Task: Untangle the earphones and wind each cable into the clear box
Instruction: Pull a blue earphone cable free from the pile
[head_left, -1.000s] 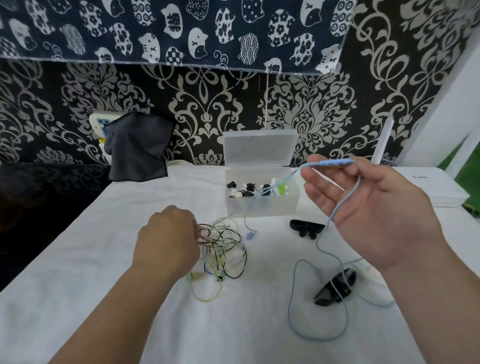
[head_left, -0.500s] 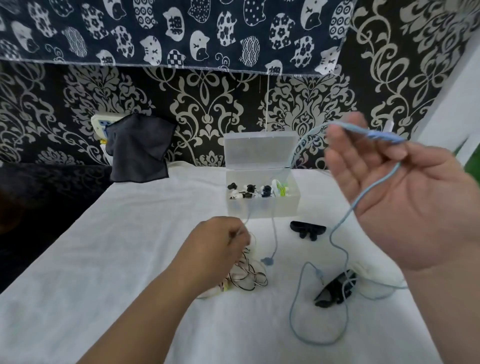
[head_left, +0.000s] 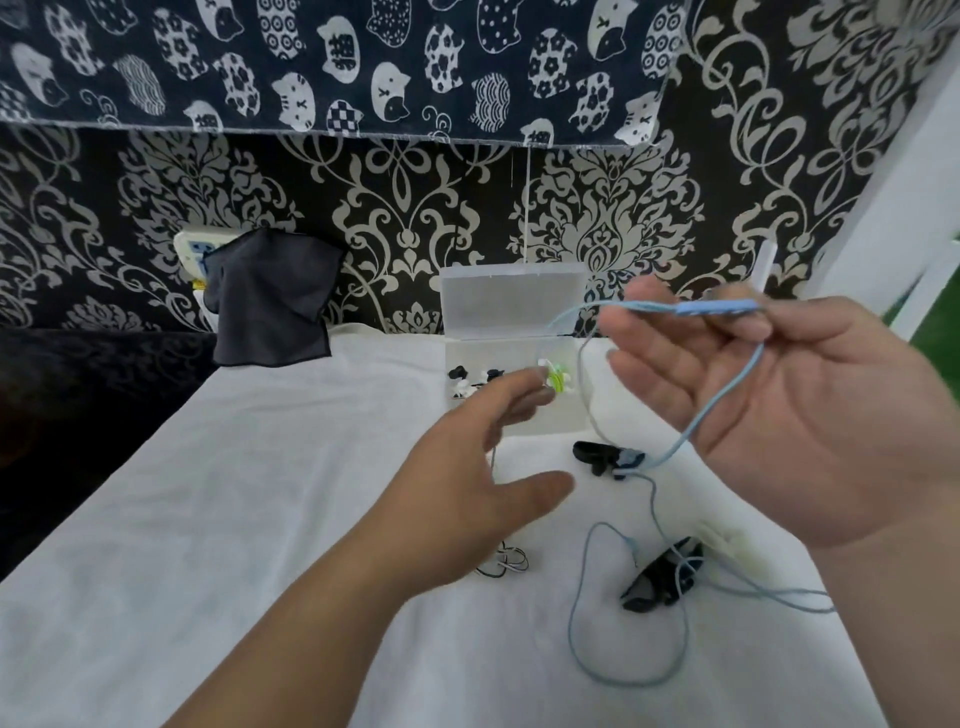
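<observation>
My right hand (head_left: 789, 415) is raised palm-up in front of the clear box (head_left: 550, 426) and pinches the plug end of the light blue earphone cable (head_left: 727, 410) between thumb and forefinger. That cable crosses my palm, drops to the white table and lies there in loose loops. My left hand (head_left: 467, 467) hovers with fingers spread, its fingertips near the box front. Under it only a bit of the tangled cable bundle (head_left: 501, 564) shows. The box stands with its lid up and holds several earbuds, black, white and green.
Two black clips (head_left: 605, 457) (head_left: 660, 577) lie on the white cloth, the nearer one among the blue loops beside a small white piece (head_left: 727, 540). A dark cloth (head_left: 270, 301) hangs over a white power strip (head_left: 189, 249) at the back left. The table's left edge drops into darkness.
My left hand let go of the tangled bundle, opened and moved up and right toward the box. My right hand, still pinching the blue plug, came down and left.
</observation>
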